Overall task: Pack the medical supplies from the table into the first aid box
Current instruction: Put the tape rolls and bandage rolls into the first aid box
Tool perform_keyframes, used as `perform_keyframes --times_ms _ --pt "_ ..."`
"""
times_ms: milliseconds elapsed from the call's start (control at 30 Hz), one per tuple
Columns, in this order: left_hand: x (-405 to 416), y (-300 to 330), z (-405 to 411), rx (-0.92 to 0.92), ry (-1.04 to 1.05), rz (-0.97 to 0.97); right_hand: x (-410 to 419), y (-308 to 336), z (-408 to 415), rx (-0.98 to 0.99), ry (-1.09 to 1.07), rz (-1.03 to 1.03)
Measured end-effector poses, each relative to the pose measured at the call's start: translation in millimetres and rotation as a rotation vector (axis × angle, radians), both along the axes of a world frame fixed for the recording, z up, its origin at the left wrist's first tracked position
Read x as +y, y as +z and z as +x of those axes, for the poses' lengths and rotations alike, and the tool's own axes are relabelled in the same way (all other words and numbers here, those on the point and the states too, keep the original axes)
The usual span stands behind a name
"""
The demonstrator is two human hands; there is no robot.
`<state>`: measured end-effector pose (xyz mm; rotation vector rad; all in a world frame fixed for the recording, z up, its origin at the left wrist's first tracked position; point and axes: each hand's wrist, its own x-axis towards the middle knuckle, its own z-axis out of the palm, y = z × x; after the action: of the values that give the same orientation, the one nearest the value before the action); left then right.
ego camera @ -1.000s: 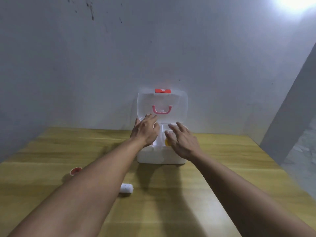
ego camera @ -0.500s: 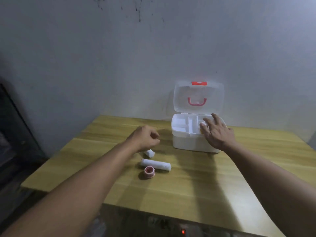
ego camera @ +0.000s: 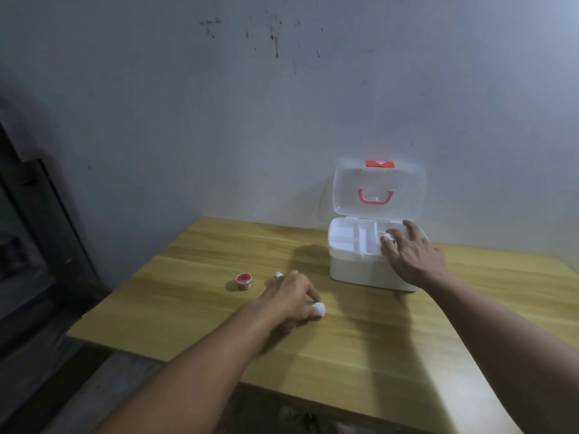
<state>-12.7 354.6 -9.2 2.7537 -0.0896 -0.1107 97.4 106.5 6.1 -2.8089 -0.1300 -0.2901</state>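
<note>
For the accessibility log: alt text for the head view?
A left hand closes on a white roll on a wooden table, while the right hand rests on an open first aid box. A small red tape roll sits nearby.

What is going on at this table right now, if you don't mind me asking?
A person is packing medical supplies into a white first aid box, whose clear lid stands open. The left hand is closing on a white bandage roll on the wooden table. The right hand rests on the box's right side. A small red tape roll is not yet packed.
</note>
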Motion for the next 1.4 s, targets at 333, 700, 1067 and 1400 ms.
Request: perform_keyframes --times_ms 333,700,1067,1400 --pt "23 13 -27 -0.074 0.099 0.112 0 -1 1 -0.014 0.001 0.002" --pt "56 1 -22 -0.043 0.192 0.126 -1 0 -3 -0.025 0.002 0.001" --pt "87 -9 -5 -0.105 0.395 0.192 1 -1 -2 -0.035 -0.016 0.003" --pt "107 -2 26 0.127 0.393 0.091 1 -2 -1 -0.051 -0.015 0.0"
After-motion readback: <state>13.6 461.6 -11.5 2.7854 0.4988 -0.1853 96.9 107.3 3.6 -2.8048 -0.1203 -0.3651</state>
